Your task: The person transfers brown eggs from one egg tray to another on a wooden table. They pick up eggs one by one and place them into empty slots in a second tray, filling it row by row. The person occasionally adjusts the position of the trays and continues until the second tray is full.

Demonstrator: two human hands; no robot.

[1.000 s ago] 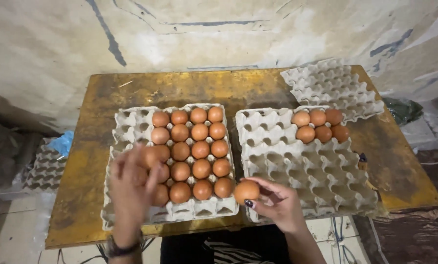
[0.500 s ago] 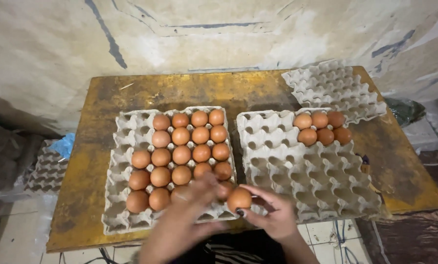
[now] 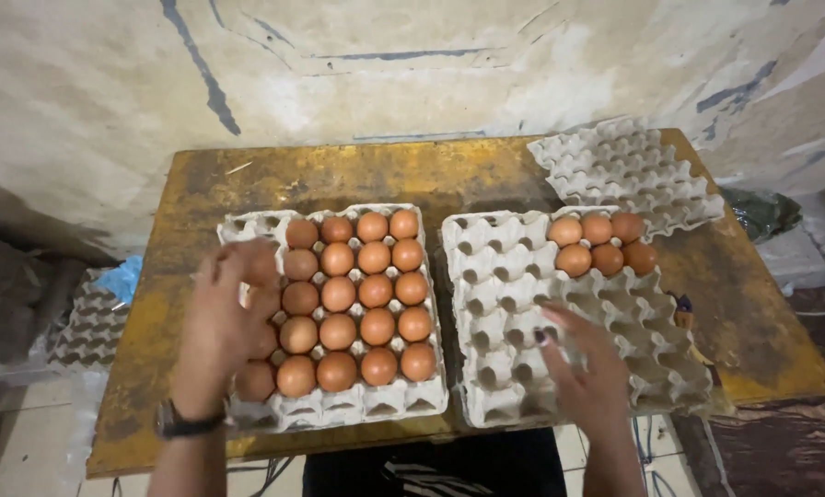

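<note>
Hands have parted since half a second ago: left hand point(image 3: 224, 317) is now cupping over the left column of brown eggs point(image 3: 357, 290) in the grey pulp tray point(image 3: 403, 400), grip unclear. Right hand point(image 3: 589, 368) is hovering open, empty, over the second grey pulp tray point(image 3: 505, 248). Eggs are sitting upright, long axes vertical.

Brown eggs point(image 3: 357, 294) sit in pale grey trays point(image 3: 523, 276). The table point(image 3: 339, 179) is mottled yellow-brown. The wall point(image 3: 385, 64) is off-white, streaked with dark blue lines.
</note>
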